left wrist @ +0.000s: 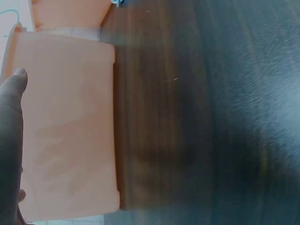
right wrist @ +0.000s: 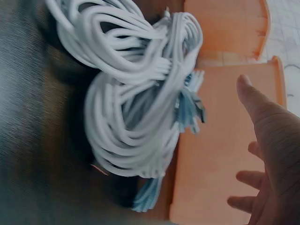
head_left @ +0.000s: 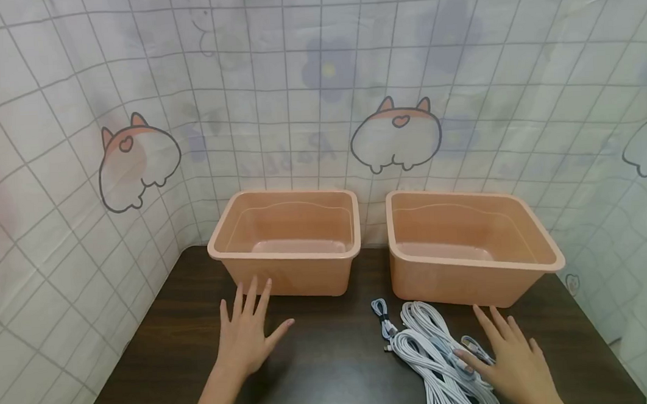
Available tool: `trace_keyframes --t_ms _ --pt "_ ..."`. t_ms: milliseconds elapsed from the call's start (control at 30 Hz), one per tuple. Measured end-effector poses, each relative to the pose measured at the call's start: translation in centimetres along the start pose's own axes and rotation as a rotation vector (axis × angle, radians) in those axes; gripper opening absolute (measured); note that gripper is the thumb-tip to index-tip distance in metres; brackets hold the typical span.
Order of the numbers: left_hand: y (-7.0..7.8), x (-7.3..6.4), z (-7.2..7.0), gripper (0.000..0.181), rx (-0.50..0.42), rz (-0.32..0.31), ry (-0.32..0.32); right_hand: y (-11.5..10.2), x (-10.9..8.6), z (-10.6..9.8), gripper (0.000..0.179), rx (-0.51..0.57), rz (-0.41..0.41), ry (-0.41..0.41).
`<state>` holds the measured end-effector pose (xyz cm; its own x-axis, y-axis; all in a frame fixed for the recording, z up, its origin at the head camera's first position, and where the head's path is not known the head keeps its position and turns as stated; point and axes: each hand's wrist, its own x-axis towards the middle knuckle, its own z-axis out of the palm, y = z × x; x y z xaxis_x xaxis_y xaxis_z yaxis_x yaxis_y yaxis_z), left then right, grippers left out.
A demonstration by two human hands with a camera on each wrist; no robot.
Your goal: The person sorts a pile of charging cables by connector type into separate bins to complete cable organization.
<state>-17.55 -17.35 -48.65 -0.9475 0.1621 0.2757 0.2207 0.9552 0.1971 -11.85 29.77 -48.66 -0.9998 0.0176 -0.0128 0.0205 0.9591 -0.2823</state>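
My left hand [head_left: 244,337] is spread with straight fingers, its fingertips overlapping the front of the left peach bin [head_left: 294,277] in the head view. It holds nothing. My right hand [head_left: 513,363] also has its fingers extended and apart, just in front of the right peach bin [head_left: 459,280]. Beneath and beside its thumb lie bundles of white cable [head_left: 427,352], coiled and folded on the table. A small bundled cable [head_left: 383,318] with a dark tie sits at their left, and another small bundle [head_left: 476,348] shows near the right thumb. Both bins look empty inside.
The dark wood-grain table [head_left: 332,372] carries everything. Behind and at both sides hangs a white grid-patterned curtain [head_left: 286,118] with cartoon prints, close to the bins' back rims. A narrow gap separates the two bins.
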Motion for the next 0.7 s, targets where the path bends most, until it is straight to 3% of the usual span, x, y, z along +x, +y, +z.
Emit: trace_keyframes --t_ms 233,400,533,700 --pt "-0.5 1.4 -1.4 0.096 -0.005 0.044 0.078 -0.3 -0.9 1.5 0.094 -0.009 -0.064 -0.008" --pt "-0.8 2.8 -2.5 0.095 0.010 0.080 0.131 -0.3 -1.2 2.9 0.061 -0.002 -0.138 0.101" --pt "-0.9 3.9 -3.2 0.094 0.028 0.088 0.133 -0.4 -1.5 3.9 0.038 0.003 -0.215 0.217" --pt "-1.1 5.1 -3.8 0.091 0.052 0.090 0.096 -0.8 -1.5 4.4 0.027 0.018 -0.222 0.245"
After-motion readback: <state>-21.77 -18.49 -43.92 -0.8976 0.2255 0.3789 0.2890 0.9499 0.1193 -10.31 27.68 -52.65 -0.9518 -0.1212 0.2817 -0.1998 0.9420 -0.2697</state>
